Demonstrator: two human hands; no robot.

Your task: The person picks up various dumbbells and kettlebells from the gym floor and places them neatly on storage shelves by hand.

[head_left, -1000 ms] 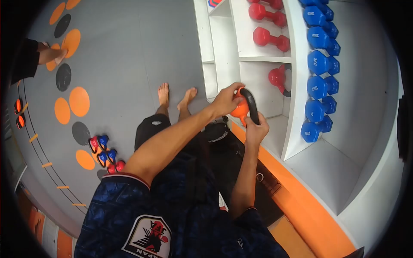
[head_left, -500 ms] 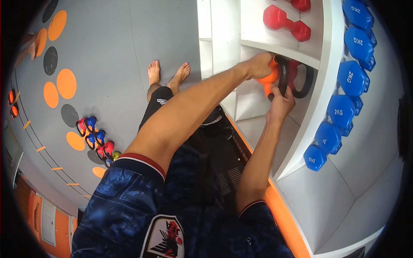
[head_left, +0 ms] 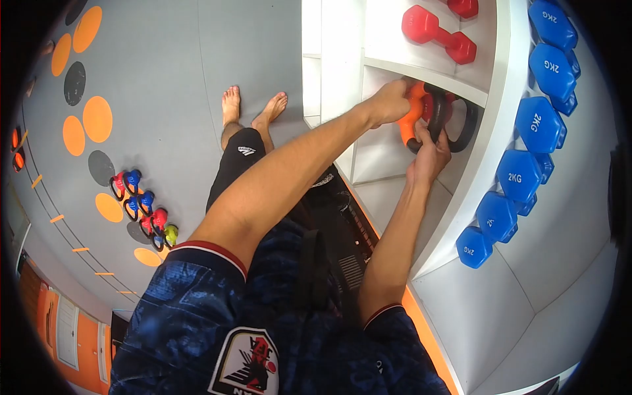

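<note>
In a white shelf compartment, an orange kettlebell (head_left: 409,124) with a black handle sits between my hands. My left hand (head_left: 390,103) is closed against its orange body on the near side, with the fingertips partly hidden. Below the handle, my right hand (head_left: 431,157) grips the lower part where handle and body meet. Right behind it is a red kettlebell (head_left: 449,108), its black handle curving toward the shelf's right wall. Whether the orange one rests on the shelf cannot be seen.
Red dumbbells (head_left: 421,25) lie one compartment above. Blue 2KG dumbbells (head_left: 520,174) line the shelf's outer side. Several small kettlebells (head_left: 146,204) stand on the grey floor among orange and black discs (head_left: 97,118). Bare feet (head_left: 270,110) show beside the shelf.
The orange kettlebell has turned slightly between my hands, and my left hand has shifted a little left. The whole view has shifted slightly.
</note>
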